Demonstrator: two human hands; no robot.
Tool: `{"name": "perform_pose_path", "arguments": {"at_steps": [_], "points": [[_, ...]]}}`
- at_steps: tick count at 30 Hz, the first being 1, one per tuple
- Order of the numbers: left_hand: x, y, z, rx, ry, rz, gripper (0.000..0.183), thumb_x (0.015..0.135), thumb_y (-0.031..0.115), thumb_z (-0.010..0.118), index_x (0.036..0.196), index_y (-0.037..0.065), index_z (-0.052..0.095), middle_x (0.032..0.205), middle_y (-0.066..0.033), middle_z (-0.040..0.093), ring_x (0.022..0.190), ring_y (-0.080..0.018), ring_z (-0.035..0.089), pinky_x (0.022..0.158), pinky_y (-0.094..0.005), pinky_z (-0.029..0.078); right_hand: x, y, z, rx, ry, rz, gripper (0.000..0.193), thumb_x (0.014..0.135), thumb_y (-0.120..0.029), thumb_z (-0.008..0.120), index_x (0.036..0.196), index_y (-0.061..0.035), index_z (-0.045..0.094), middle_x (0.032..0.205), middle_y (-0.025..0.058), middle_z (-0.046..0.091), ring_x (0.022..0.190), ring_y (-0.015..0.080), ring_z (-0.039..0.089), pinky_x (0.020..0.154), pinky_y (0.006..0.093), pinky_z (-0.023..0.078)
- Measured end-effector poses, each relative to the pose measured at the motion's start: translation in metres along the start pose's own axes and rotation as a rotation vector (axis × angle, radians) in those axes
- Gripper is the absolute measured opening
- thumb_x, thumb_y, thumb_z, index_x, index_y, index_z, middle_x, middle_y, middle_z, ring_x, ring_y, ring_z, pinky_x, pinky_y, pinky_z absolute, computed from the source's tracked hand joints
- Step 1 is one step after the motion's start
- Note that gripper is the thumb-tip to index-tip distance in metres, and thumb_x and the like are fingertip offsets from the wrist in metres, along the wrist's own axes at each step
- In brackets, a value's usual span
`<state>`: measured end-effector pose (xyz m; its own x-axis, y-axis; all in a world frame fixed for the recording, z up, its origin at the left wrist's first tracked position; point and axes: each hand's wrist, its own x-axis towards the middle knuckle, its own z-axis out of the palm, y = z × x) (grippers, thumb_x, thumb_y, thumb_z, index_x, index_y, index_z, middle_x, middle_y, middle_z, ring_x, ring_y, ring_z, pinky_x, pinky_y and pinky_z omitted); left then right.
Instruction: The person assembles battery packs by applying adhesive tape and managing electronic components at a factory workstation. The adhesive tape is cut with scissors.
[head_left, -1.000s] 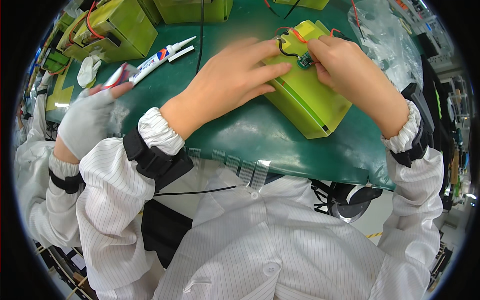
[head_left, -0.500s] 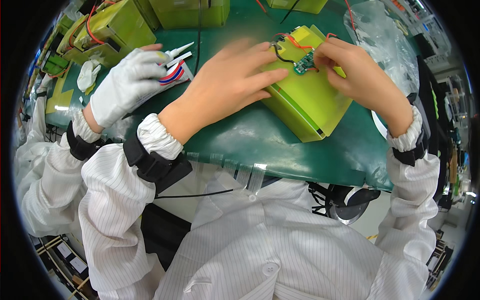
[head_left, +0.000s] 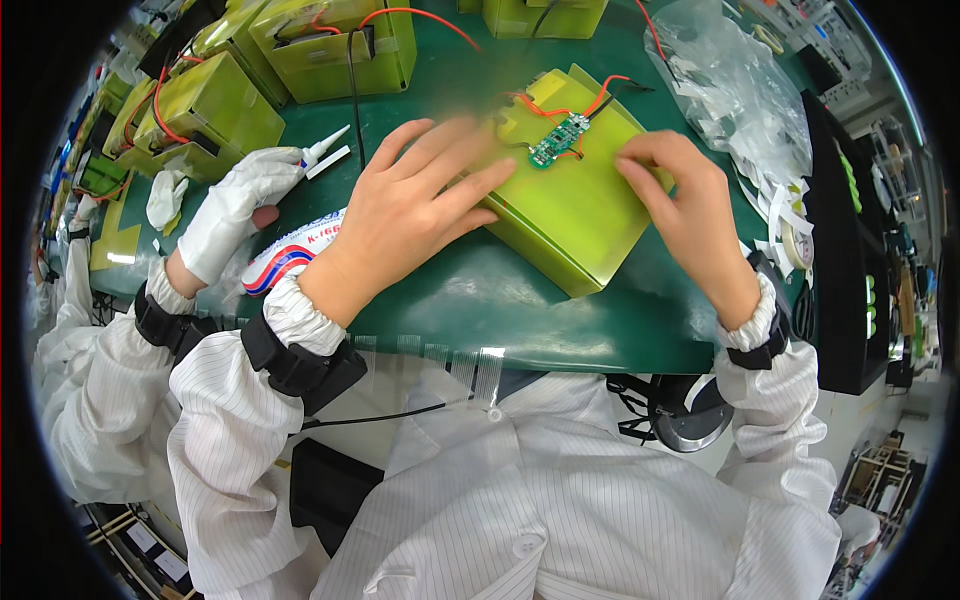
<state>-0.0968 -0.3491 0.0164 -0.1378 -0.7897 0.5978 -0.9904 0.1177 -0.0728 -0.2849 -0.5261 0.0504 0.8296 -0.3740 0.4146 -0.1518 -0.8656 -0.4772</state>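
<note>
A yellow-green wrapped battery pack (head_left: 575,225) lies tilted on the green table. On its top rests a small green circuit board (head_left: 558,140), with red and black wires around it. My left hand (head_left: 425,190) is at the pack's left edge with fingers spread, its upper fingertips blurred by motion. Over the pack's right edge, my right hand (head_left: 690,195) has thumb and forefinger tips together, and nothing shows between them. A white tube with red and blue stripes (head_left: 280,262) lies beside my left wrist, which partly covers it.
At left, a co-worker's white-gloved hand (head_left: 225,220) is by a white pointed nozzle (head_left: 325,147). Several wired yellow-green packs (head_left: 205,110) stand at the back left. Clear plastic bags (head_left: 725,80) lie back right, and a tape roll (head_left: 797,243) sits at the right.
My right hand has come away from the circuit board toward the pack's right edge. The board now lies loose from my fingers. The whole view has shifted, and the striped tube shows lower down.
</note>
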Motion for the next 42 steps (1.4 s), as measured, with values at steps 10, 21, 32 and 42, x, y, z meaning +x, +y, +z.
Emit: {"name": "perform_pose_path", "arguments": {"at_steps": [10,21,32,42], "points": [[0.001,0.002,0.005,-0.056,0.012,0.011,0.047,0.064,0.021,0.069,0.108,0.007,0.058,0.109,-0.0066,0.055,0.106,-0.0244,0.051,0.089,-0.0386,0.041,0.043,-0.012,-0.008,0.275,-0.463,0.555,0.021,0.085,-0.011,0.052,0.097,0.0020,0.062,0.092,0.0079,0.062,0.081,0.0150,0.056,0.076,0.0266,0.043],[-0.004,0.002,0.009,-0.046,0.067,0.018,0.049,0.060,0.020,0.071,0.106,0.007,0.059,0.106,-0.0056,0.055,0.103,-0.0225,0.052,0.089,-0.0378,0.040,0.056,-0.037,-0.017,0.402,-0.537,0.857,0.024,0.082,-0.017,0.052,0.101,-0.0058,0.062,0.099,0.0017,0.056,0.094,0.0128,0.044,0.075,0.0302,0.032],[-0.001,0.003,0.006,-0.046,0.046,0.020,0.050,0.061,0.018,0.071,0.109,0.008,0.058,0.109,-0.0059,0.055,0.106,-0.0228,0.051,0.090,-0.0379,0.041,0.066,-0.028,-0.014,0.545,-0.585,0.934,0.020,0.082,-0.017,0.054,0.095,-0.0060,0.065,0.087,-0.0015,0.051,0.073,0.0111,0.033,0.067,0.0313,0.032],[0.001,0.004,0.002,-0.004,0.008,-0.007,0.051,0.062,0.023,0.071,0.109,0.010,0.058,0.110,-0.0052,0.055,0.107,-0.0230,0.050,0.090,-0.0382,0.040,0.020,0.012,-0.013,0.454,-0.281,0.415,0.023,0.085,-0.015,0.055,0.101,-0.0007,0.059,0.094,0.0021,0.055,0.087,0.0124,0.050,0.072,0.0244,0.042]]}}
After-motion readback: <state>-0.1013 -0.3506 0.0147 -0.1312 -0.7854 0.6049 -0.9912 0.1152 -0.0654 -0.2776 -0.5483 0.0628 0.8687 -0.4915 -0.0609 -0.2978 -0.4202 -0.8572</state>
